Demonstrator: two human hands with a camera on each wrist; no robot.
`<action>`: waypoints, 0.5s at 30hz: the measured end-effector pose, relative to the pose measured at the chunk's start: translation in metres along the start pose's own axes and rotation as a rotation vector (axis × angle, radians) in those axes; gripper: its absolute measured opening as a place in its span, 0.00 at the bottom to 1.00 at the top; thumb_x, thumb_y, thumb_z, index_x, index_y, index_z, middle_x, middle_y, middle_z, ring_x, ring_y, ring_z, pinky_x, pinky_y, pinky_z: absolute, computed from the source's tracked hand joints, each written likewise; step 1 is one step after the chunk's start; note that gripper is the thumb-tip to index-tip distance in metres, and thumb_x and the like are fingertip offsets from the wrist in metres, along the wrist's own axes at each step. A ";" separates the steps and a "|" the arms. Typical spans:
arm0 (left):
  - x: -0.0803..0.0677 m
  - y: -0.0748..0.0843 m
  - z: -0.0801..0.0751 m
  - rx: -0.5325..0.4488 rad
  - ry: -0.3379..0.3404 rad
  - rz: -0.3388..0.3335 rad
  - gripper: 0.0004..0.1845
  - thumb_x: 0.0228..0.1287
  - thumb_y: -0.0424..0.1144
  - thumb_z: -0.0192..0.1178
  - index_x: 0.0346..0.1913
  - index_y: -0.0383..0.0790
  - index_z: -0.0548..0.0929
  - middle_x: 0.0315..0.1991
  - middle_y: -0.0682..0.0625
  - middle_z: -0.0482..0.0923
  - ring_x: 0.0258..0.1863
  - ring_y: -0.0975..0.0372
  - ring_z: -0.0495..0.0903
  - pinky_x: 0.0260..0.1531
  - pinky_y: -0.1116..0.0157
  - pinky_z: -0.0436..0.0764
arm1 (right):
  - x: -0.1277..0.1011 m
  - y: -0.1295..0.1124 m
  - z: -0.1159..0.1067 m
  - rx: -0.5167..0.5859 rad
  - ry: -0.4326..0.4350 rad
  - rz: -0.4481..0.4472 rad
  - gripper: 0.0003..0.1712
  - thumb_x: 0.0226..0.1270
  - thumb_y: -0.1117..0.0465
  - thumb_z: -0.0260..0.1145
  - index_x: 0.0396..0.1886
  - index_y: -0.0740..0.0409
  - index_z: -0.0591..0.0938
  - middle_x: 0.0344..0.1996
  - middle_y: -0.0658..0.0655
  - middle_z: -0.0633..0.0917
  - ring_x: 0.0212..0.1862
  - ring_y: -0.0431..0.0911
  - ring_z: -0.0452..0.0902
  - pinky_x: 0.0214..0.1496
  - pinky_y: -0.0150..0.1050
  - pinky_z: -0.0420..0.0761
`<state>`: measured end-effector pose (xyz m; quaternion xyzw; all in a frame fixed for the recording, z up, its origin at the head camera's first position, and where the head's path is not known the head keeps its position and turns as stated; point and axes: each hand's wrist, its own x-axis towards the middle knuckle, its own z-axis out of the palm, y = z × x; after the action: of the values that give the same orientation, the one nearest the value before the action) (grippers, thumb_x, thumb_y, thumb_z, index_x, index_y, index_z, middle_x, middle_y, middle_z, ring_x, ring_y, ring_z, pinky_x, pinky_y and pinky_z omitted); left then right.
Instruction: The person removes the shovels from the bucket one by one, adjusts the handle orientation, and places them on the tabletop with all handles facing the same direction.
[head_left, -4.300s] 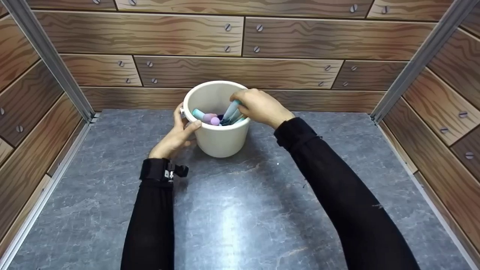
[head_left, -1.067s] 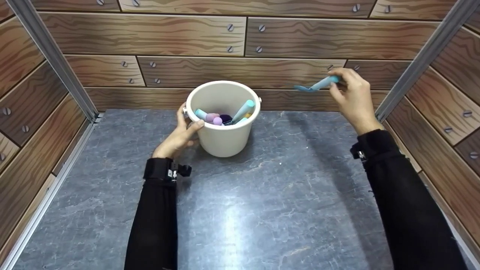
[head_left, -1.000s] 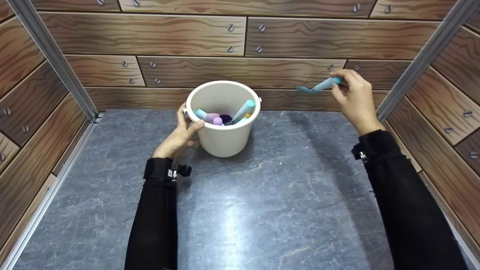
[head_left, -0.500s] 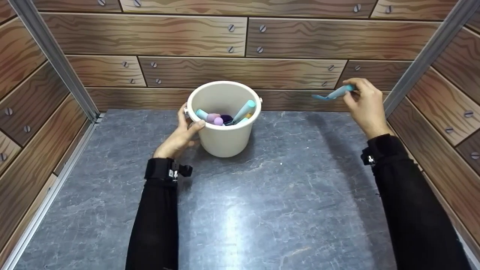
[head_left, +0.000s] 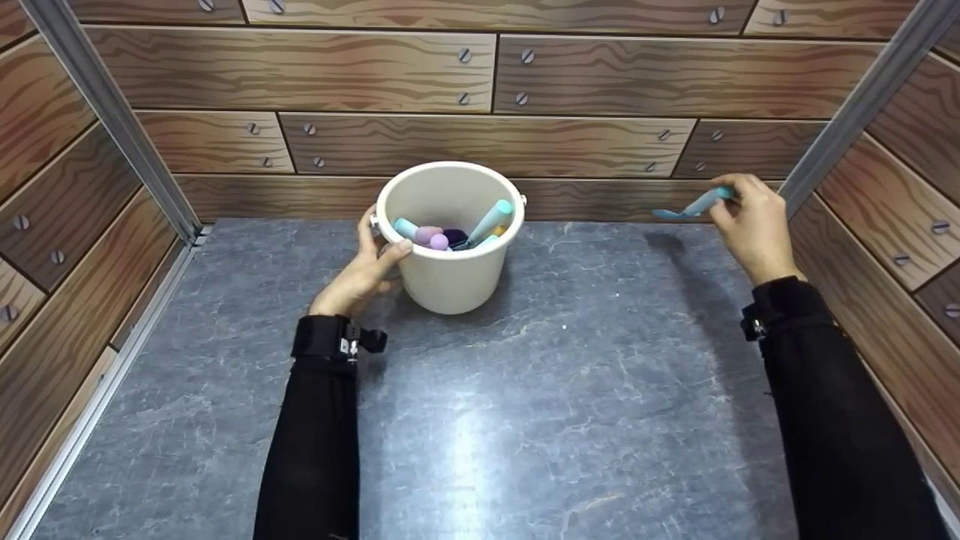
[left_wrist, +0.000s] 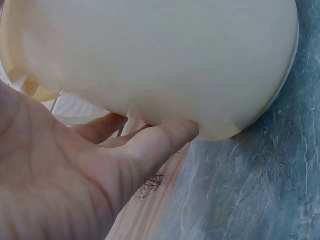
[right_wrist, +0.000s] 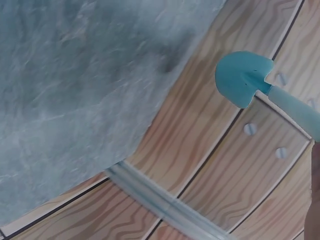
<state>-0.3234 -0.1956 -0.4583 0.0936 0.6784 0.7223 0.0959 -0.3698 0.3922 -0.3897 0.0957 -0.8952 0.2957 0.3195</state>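
Note:
A cream bucket [head_left: 451, 283] stands upright on the grey marbled tabletop [head_left: 525, 420], near the back wall. My left hand [head_left: 354, 271] grips its left side, thumb at the rim and fingers along the outer wall; in the left wrist view fingertips touch the bucket wall [left_wrist: 165, 55]. Off to the far right, my right hand [head_left: 756, 225] pinches a small turquoise shovel [head_left: 703, 203] by the handle end, raised above the table. In the right wrist view the shovel's blade [right_wrist: 242, 77] shows, while most of that hand lies outside the picture.
Inside the bucket lie a turquoise handle [head_left: 491, 221], a second turquoise piece [head_left: 406, 228], a lilac ball-ended piece [head_left: 439, 242] and something dark. Wood-patterned walls [head_left: 390, 71] enclose the back and sides, with a metal post [head_left: 855, 97] close to my right hand.
Over four seconds, my right hand has come out of the bucket with the turquoise shovel and moved right. In the last second it moves farther right and lower. My left hand stays on the bucket.

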 end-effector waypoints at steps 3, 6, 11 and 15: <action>0.000 -0.001 0.000 0.000 0.002 -0.001 0.61 0.82 0.57 0.67 0.96 0.67 0.29 1.00 0.41 0.30 0.98 0.36 0.48 0.87 0.17 0.61 | -0.004 0.011 -0.002 -0.021 -0.001 0.004 0.17 0.83 0.73 0.66 0.65 0.71 0.90 0.59 0.74 0.91 0.62 0.70 0.91 0.54 0.09 0.66; 0.001 -0.001 0.000 -0.005 0.001 0.001 0.61 0.82 0.56 0.67 0.96 0.66 0.30 1.00 0.40 0.30 0.98 0.35 0.48 0.87 0.17 0.60 | -0.008 0.020 -0.006 -0.039 -0.018 0.029 0.17 0.85 0.71 0.65 0.66 0.70 0.89 0.62 0.75 0.91 0.64 0.71 0.90 0.54 0.10 0.65; 0.002 -0.001 0.000 -0.030 -0.004 0.008 0.62 0.81 0.55 0.70 0.96 0.65 0.30 1.00 0.39 0.31 0.97 0.35 0.49 0.87 0.18 0.61 | -0.014 0.033 -0.010 -0.084 -0.055 0.081 0.20 0.87 0.70 0.61 0.70 0.70 0.87 0.66 0.76 0.88 0.65 0.72 0.89 0.53 0.14 0.64; 0.002 -0.001 0.000 -0.025 -0.001 0.001 0.63 0.80 0.56 0.70 0.96 0.65 0.30 1.00 0.39 0.31 0.97 0.34 0.50 0.87 0.18 0.61 | -0.018 0.041 -0.011 -0.102 -0.056 0.100 0.20 0.86 0.71 0.61 0.70 0.71 0.87 0.64 0.77 0.88 0.60 0.71 0.88 0.51 0.17 0.64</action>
<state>-0.3250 -0.1953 -0.4595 0.0931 0.6693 0.7308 0.0969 -0.3647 0.4312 -0.4135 0.0427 -0.9213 0.2623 0.2837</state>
